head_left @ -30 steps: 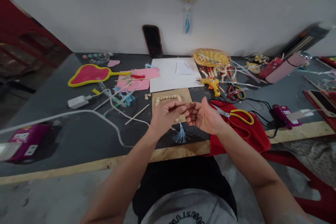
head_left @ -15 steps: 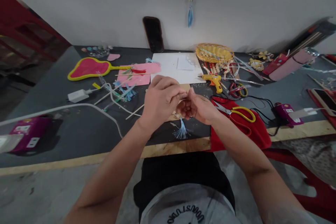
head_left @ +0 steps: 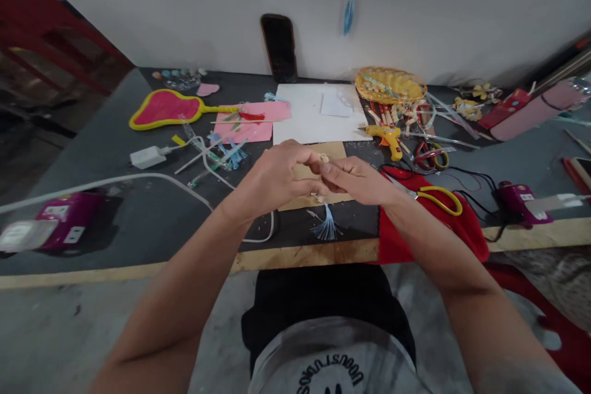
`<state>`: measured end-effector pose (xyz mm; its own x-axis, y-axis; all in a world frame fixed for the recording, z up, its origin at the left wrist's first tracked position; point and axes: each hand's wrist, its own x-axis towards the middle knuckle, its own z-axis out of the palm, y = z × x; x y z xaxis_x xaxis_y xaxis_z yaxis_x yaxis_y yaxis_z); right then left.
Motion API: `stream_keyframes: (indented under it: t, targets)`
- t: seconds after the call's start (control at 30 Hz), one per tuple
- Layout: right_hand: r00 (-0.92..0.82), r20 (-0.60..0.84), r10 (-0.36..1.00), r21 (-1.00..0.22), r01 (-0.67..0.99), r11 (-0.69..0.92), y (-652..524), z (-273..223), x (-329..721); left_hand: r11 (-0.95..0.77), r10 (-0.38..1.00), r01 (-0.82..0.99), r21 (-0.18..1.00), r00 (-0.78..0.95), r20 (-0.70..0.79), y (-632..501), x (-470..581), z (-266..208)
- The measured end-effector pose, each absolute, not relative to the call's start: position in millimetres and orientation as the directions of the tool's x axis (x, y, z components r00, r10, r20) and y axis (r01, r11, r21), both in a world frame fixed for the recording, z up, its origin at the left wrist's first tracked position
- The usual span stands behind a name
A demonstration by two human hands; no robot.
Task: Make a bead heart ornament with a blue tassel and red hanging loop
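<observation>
My left hand (head_left: 290,173) and my right hand (head_left: 357,178) meet over a brown cardboard sheet (head_left: 339,149). Between them is a cream-coloured tasselled ornament (head_left: 324,157), mostly covered by my fingers. My left fingers curl over its far side, with the thumb nearer to me. The right thumb and fingers are closed on it from the other side. Its blue tassel (head_left: 327,226) spreads on the dark table just below the cardboard. Scissors with yellow handles (head_left: 441,198) lie on a red cloth (head_left: 401,234) under my right forearm.
A yellow glue gun (head_left: 386,138) and a woven basket (head_left: 391,85) sit at the back right. White paper (head_left: 300,117) lies ahead, below a leaning phone (head_left: 279,49). To the left are a pink fan-shaped piece (head_left: 166,109), a white cable (head_left: 161,176) and a purple power block (head_left: 69,218).
My hands have shifted from a close fingertip pinch to reaching around the ornament, uncovering more cardboard. The left wrist has turned flatter. The view has moved slightly.
</observation>
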<state>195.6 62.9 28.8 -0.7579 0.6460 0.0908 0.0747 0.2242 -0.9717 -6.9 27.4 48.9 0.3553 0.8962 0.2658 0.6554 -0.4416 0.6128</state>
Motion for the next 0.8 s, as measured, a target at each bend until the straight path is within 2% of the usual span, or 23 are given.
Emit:
stream_keyframes:
  t: [0.07, 0.13, 0.23, 0.33, 0.43, 0.63, 0.7, 0.8]
  targets:
    - [-0.635, 0.101, 0.766, -0.949, 0.169, 0.265, 64.8, 19.4, 202.1, -0.372, 0.928, 0.687, 0.624, 0.284, 0.241, 21.4, -19.1, 35.6]
    - [-0.556, 0.092, 0.826, -0.916, 0.278, 0.289, 66.7, 7.8, 209.7, -0.318, 0.948, 0.784, 0.533, 0.248, 0.200, 13.0, -29.8, 15.7]
    - [-0.527, 0.038, 0.849, -0.825, 0.463, 0.324, 66.6, -9.2, 213.8, -0.186, 0.980, 0.927, 0.327, 0.150, 0.132, -1.5, -32.9, -15.9]
    - [-0.531, 0.017, 0.847, -0.707, 0.592, 0.386, 63.3, -20.8, 203.7, -0.124, 0.986, 0.965, 0.233, 0.094, 0.136, -12.6, -22.4, -35.0]
    - [-0.607, 0.007, 0.795, -0.586, 0.641, 0.495, 60.2, -25.0, 186.2, -0.119, 0.985, 0.977, 0.179, 0.094, 0.142, -15.8, -13.6, -38.4]
    - [-0.736, -0.063, 0.675, -0.252, 0.666, 0.702, 53.2, -22.9, 157.7, -0.075, 0.987, 0.969, 0.237, 0.038, 0.158, 0.0, -25.9, -30.9]
    - [-0.741, -0.086, 0.666, -0.190, 0.669, 0.719, 50.4, -23.4, 151.1, -0.073, 0.984, 0.946, 0.317, 0.016, 0.179, 6.9, -32.9, -31.1]
    - [-0.733, -0.103, 0.672, -0.146, 0.679, 0.719, 47.9, -24.7, 143.3, -0.068, 0.975, 0.862, 0.503, -0.051, 0.218, 13.1, -39.8, -36.0]
